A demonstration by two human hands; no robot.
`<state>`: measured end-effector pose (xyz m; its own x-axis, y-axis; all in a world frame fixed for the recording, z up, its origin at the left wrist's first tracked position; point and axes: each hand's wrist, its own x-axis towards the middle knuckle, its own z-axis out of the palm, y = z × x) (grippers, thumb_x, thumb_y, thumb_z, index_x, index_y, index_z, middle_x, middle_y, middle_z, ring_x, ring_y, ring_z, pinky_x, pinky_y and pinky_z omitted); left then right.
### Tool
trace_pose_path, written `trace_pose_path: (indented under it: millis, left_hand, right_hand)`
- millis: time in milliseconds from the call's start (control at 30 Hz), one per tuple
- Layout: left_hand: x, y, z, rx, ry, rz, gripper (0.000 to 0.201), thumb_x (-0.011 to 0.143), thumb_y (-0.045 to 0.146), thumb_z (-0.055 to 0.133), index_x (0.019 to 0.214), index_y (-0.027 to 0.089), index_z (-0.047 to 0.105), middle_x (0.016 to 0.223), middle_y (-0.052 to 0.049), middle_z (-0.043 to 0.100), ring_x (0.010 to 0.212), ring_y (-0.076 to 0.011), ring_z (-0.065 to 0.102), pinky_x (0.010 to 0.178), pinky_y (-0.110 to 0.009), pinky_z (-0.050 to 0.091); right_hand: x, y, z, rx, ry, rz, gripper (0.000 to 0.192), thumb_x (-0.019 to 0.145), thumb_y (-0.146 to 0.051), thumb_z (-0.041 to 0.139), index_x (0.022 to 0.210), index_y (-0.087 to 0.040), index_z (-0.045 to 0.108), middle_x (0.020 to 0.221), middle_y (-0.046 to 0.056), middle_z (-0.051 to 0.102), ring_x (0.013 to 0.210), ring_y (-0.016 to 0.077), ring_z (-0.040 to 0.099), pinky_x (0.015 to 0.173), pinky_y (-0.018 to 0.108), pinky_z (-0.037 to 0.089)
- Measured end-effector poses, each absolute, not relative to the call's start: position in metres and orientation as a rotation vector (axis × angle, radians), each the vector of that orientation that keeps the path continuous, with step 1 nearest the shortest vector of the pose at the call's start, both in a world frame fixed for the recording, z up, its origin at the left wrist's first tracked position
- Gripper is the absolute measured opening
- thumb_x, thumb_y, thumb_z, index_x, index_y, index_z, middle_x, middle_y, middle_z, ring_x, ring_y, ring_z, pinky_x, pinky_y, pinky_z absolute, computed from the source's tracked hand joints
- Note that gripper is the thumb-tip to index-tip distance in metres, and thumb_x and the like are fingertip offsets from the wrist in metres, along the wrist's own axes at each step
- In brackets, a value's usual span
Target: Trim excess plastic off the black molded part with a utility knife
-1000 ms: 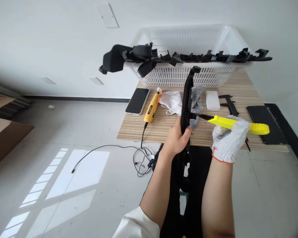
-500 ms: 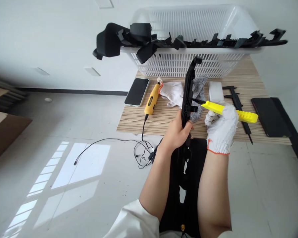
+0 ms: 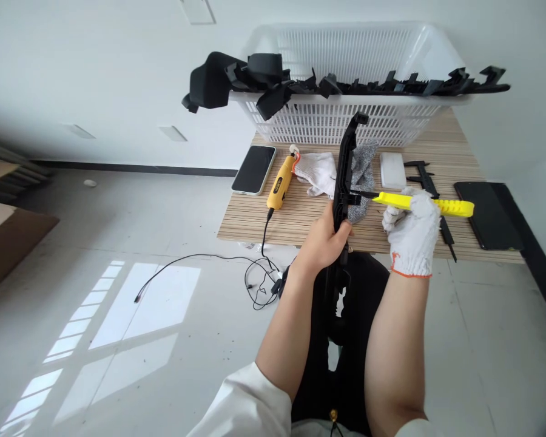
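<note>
Workshop; caliper [image 3: 425, 182], rotary tool [image 3: 279, 189], parts basket [image 3: 346, 118].

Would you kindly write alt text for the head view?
A bare left hand holds a long black plastic part upright while the gloved right hand presses a yellow-handled knife against it, above a wooden table with a white basket.

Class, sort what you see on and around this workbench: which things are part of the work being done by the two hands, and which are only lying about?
In use:
left hand, bare, gripping the long black plastic part
right hand, gloved, holding the yellow-handled tool, tip at the part

Lying about:
phone
yellow rotary tool
spare white glove
caliper
white basket with black parts across its rim
</note>
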<state>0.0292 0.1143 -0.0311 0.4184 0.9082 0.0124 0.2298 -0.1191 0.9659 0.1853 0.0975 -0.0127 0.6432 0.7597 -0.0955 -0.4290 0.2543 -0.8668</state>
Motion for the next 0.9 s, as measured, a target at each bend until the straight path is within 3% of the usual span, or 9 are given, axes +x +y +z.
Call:
trace_pose_path:
  millis: [167, 367, 533, 733, 900]
  left_hand:
    - [0.031, 0.113, -0.028, 1.533, 1.008, 0.763, 0.022, 0.09, 0.019, 0.047, 0.111, 0.024, 0.048, 0.077, 0.004, 0.068, 0.052, -0.0139, 0.064, 0.057, -0.026, 0.052]
    - [0.033, 0.112, -0.027, 1.554, 1.016, 0.766, 0.02, 0.089, 0.017, 0.046, 0.108, 0.023, 0.049, 0.076, 0.004, 0.068, 0.051, -0.0134, 0.063, 0.058, -0.026, 0.052]
    - [0.033, 0.113, -0.03, 1.627, 1.05, 0.803, 0.02, 0.088, 0.016, 0.048, 0.106, 0.023, 0.05, 0.077, 0.003, 0.069, 0.066, -0.0171, 0.068, 0.069, -0.029, 0.054]
    - [0.032, 0.112, -0.025, 1.554, 1.012, 0.764, 0.021, 0.089, 0.017, 0.046, 0.108, 0.023, 0.049, 0.077, 0.003, 0.068, 0.05, -0.0136, 0.063, 0.057, -0.026, 0.052]
    - [0.032, 0.112, -0.027, 1.548, 1.004, 0.77, 0.019, 0.088, 0.016, 0.046, 0.106, 0.023, 0.048, 0.075, 0.005, 0.067, 0.048, -0.013, 0.062, 0.058, -0.027, 0.052]
  right_hand:
    - [0.198, 0.109, -0.008, -1.039, -0.386, 0.86, 0.023, 0.059, -0.033, 0.065, 0.077, -0.019, 0.06, 0.051, -0.006, 0.053, 0.042, 0.0071, 0.048, 0.036, 0.017, 0.034]
    - [0.198, 0.111, -0.004, -1.032, -0.368, 0.845, 0.013, 0.063, -0.022, 0.059, 0.075, -0.02, 0.056, 0.062, -0.008, 0.054, 0.038, 0.0027, 0.043, 0.035, 0.016, 0.031]
    - [0.196, 0.11, -0.003, -1.001, -0.387, 0.853, 0.022, 0.059, -0.024, 0.061, 0.08, -0.021, 0.056, 0.063, -0.009, 0.054, 0.041, 0.0041, 0.046, 0.035, 0.017, 0.032]
    - [0.191, 0.105, -0.008, -1.008, -0.392, 0.843, 0.028, 0.06, -0.028, 0.064, 0.086, -0.02, 0.056, 0.068, -0.008, 0.057, 0.046, 0.0051, 0.05, 0.037, 0.018, 0.034]
    - [0.192, 0.098, -0.01, -0.988, -0.357, 0.839, 0.031, 0.055, -0.026, 0.067, 0.082, -0.022, 0.053, 0.067, -0.01, 0.058, 0.045, 0.0039, 0.048, 0.038, 0.017, 0.035]
